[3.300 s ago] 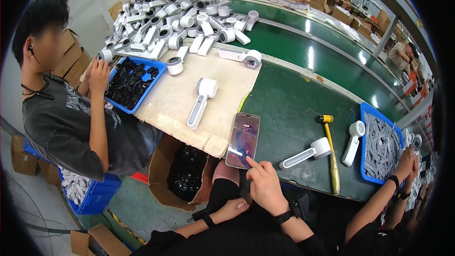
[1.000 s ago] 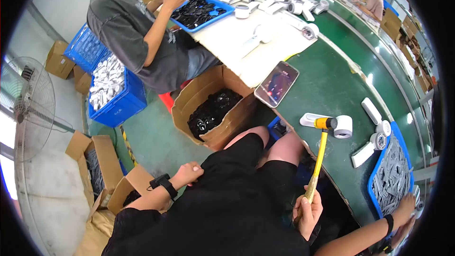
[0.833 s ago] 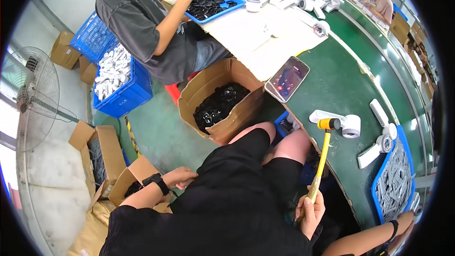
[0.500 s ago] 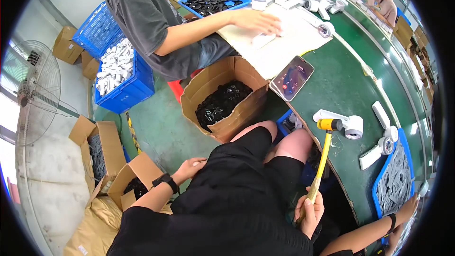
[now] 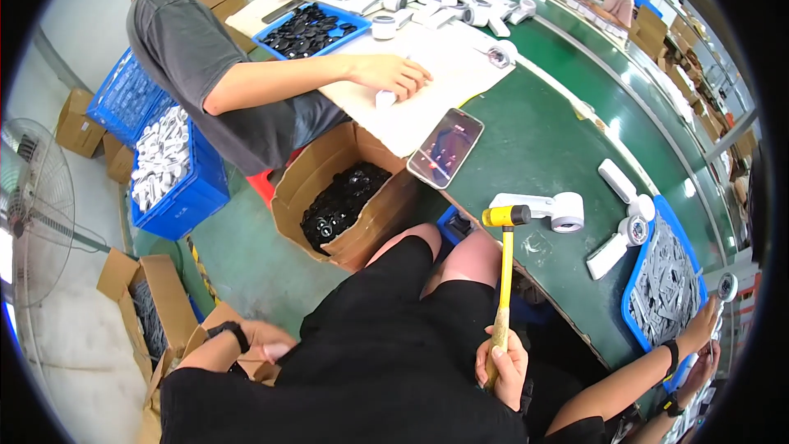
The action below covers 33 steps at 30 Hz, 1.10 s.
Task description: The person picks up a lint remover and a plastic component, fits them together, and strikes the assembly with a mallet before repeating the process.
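My right hand (image 5: 503, 366) grips the wooden lower handle of a yellow mallet (image 5: 505, 271), held upright beside my thigh. Its head, yellow with a black face, shows in front of the table edge, beside a white part with a long arm and a round end (image 5: 567, 212). At my left side, my left hand (image 5: 267, 340) is bent and blurred near an open cardboard box (image 5: 215, 321). Something pale shows at its fingers, but I cannot make out whether it is held. Two more white round-ended parts, one farther (image 5: 616, 181) and one nearer (image 5: 608, 256), lie at the right.
A blue tray (image 5: 627, 300) of grey strips stands at the right, where another person's hands (image 5: 699, 325) hold a white part. A phone (image 5: 446, 148) lies at the table's edge. Ahead-left, a co-worker's hand (image 5: 390, 76) is over a white sheet. A cardboard box (image 5: 394, 218) holds black parts.
My left hand has moved from beside my lap back toward the cardboard box at my left. The right hand keeps its hold on the mallet. The whole view has turned somewhat right.
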Motion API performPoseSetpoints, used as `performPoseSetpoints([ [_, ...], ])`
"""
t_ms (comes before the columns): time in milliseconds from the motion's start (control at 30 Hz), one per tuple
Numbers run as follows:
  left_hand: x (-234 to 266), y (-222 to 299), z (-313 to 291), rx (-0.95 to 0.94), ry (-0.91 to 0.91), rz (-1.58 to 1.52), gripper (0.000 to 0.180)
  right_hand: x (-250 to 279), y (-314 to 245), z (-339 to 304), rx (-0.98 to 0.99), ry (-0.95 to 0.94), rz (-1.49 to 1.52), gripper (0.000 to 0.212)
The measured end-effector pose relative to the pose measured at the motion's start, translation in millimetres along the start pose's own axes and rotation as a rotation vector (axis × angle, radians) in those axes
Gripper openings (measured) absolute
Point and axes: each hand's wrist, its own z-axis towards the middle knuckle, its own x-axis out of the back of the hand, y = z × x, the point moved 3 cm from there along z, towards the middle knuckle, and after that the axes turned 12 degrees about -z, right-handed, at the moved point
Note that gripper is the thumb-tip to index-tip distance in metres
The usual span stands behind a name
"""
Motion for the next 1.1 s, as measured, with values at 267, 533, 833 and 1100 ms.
performPoseSetpoints([
  [267,-68.8,69.5,-36.2,-0.431,0.279,0.926,0.022,11.4,-0.2,2.6,0.029,0.008,0.091,0.039],
  [533,-113.9,102.2,-43.7,-0.874,-0.020,0.418,0.054,22.1,-0.5,-3.1,0.055,0.093,0.031,0.042],
  [833,-115.1,101.8,4.7,-1.155,0.539,0.427,0.042,13.7,-1.7,-5.5,0.100,0.128,-0.006,0.041],
  [1100,-75.7,87.1,-18.0,-0.919,0.628,0.277,0.051,21.1,-6.4,4.1,0.179,0.176,-0.005,0.044],
])
